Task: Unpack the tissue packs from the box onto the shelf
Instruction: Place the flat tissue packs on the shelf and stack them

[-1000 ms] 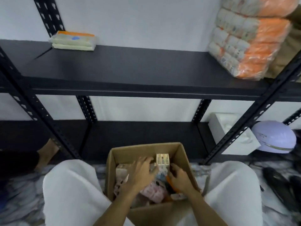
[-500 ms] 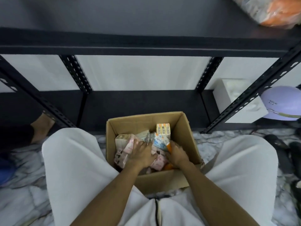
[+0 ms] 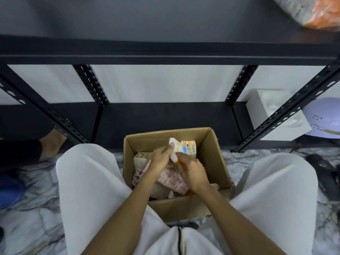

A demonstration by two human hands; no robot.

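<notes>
Both hands work inside the cardboard box (image 3: 217, 162) on the floor just in front of the shelf (image 3: 165, 56): the left hand (image 3: 160, 161) and right hand (image 3: 193, 172) together grip one tissue pack (image 3: 177, 149), tilted up above the packs (image 3: 171, 178) lying loose in the box. The pick-up step seems under way; next the pack must clear the box's rim and rise to the shelf board above it.
</notes>
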